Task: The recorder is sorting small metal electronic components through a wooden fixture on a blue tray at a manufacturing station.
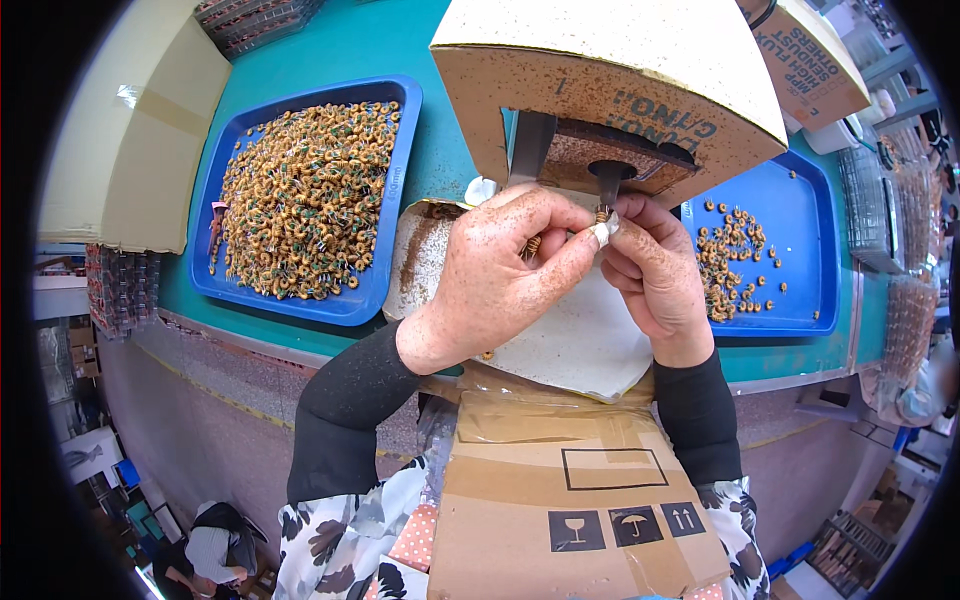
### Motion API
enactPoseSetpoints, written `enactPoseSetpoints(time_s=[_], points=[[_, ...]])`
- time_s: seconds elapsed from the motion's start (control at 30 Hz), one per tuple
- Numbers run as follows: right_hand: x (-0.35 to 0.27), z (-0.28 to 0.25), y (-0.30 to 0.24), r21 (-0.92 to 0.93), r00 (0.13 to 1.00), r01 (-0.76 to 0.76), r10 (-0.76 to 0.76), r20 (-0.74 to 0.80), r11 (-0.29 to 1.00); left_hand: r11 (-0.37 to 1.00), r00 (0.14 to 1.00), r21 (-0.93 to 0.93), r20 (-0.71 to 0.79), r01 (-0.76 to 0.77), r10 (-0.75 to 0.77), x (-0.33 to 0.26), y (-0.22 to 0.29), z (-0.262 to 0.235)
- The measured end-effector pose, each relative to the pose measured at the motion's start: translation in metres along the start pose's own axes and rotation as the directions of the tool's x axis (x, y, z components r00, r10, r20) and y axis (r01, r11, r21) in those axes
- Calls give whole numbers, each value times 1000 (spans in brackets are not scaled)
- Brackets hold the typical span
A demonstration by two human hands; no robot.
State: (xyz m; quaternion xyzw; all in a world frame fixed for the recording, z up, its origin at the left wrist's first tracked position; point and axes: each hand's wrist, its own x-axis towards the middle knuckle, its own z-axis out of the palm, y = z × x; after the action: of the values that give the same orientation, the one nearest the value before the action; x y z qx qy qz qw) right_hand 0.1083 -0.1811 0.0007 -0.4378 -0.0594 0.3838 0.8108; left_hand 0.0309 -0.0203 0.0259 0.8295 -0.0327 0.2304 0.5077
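Note:
Both hands meet under the dark, tapering nozzle (610, 178) that juts from an opening in a cardboard box. My left hand (490, 265) is closed, with thumb and forefinger at a small copper-coloured ring coil (602, 216) just below the nozzle's tip. Tucked in the curled fingers of that hand is a second ring coil (531, 246). My right hand (655, 265) pinches the first coil from the other side. White wrapping covers a fingertip where the hands meet. Brown specks cover the skin of both hands.
A blue tray (397, 200) heaped with ring coils stands at left; another blue tray (822, 240) with fewer coils stands at right. The speckled cardboard box (600, 70) overhangs my hands. White sheeting (570, 345) lies beneath them, and a taped carton (550, 480) is in front of me.

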Motion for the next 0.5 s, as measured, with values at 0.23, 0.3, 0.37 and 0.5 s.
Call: enactPoseSetpoints(time_s=[0.23,0.3,0.37,0.5], points=[[0,-2,6,74,996,-91,89,24,993,935,942,-123,86,334,-325,-1,-7,1],[2,1,8,152,994,-111,109,21,982,792,894,-430,102,434,-436,-5,-19,7],[5,-9,12,308,986,-162,140,94,937,524,831,-669,279,528,-481,-3,-19,-4],[5,-5,13,313,988,-155,152,34,937,225,751,-747,499,626,-432,-6,-14,-15]])
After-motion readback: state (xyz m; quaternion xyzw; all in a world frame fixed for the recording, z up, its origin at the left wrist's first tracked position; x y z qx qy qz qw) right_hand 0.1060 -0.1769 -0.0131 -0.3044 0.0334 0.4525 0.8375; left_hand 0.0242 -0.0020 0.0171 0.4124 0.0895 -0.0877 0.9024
